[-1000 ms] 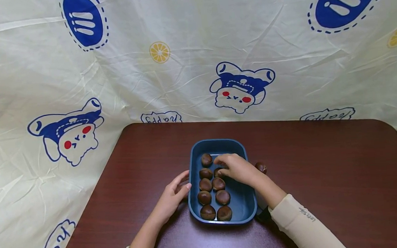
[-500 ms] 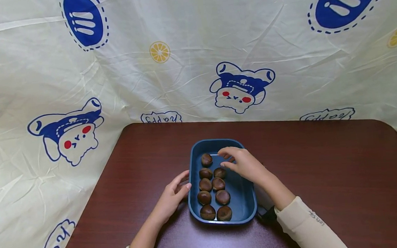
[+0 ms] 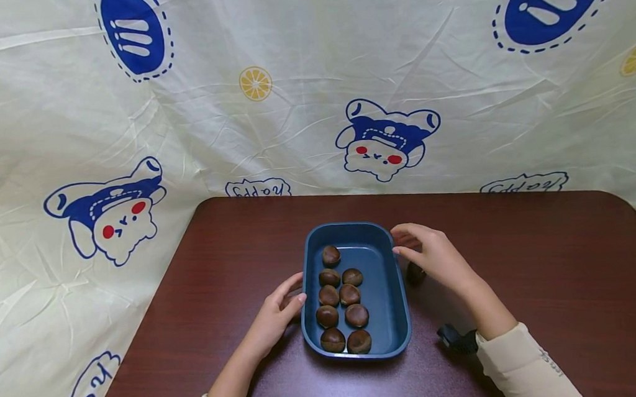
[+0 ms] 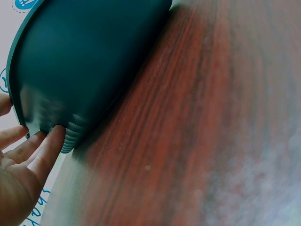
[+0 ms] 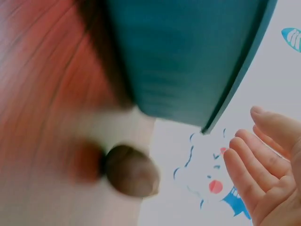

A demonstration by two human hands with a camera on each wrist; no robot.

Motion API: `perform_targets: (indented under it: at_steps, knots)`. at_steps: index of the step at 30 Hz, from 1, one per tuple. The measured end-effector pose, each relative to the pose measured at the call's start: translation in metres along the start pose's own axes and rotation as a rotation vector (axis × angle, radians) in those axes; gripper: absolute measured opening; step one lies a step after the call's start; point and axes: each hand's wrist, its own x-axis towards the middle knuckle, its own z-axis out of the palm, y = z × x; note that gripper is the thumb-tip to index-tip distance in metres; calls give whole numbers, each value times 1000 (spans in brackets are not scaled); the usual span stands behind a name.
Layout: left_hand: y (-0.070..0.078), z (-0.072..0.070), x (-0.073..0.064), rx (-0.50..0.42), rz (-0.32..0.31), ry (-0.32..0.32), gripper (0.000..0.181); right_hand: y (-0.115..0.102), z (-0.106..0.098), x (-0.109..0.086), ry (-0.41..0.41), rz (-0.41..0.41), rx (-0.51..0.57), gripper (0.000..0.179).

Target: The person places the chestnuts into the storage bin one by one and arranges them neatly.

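A blue rectangular tray (image 3: 385, 305) holds several brown chestnuts (image 3: 357, 315), lined up in two columns in its left and middle part. My left hand (image 3: 275, 314) touches the tray's left side with its fingertips; in the left wrist view its fingers (image 4: 49, 153) lie against the outer wall. Past the tray's right rim is my right hand (image 3: 437, 257), fingers extended and nothing between them. Below that hand, a single chestnut (image 3: 415, 273) sits on the table outside the tray, partly covered by the hand. The right wrist view shows this chestnut (image 5: 131, 170) blurred, beside the tray's wall.
The dark red wooden table (image 3: 554, 279) extends on both sides of the tray. A pale sheet (image 3: 301, 131) with blue cartoon prints hangs behind the table and to its left. Black wrist devices (image 3: 458, 339) sit near both sleeves.
My right hand has moved right, from over the chestnuts inside the tray to beyond its right rim. The left hand and the tray have stayed in place.
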Motion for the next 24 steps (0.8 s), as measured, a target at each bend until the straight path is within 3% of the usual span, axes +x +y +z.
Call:
perform_targets:
  at_steps: [11,16,22,24]
  knots:
    - [2,1,0,27,-7,16,45,38,-1,-19,-58,134,-48,35]
    - [4,1,0,23,-21,16,45,44,2,-20,-122,171,-92,36]
    - [22,5,-4,34,-22,12,43,45,4,-21,-174,190,-92,31]
    - [19,4,-4,34,-17,14,44,44,4,-21,-176,183,-79,28]
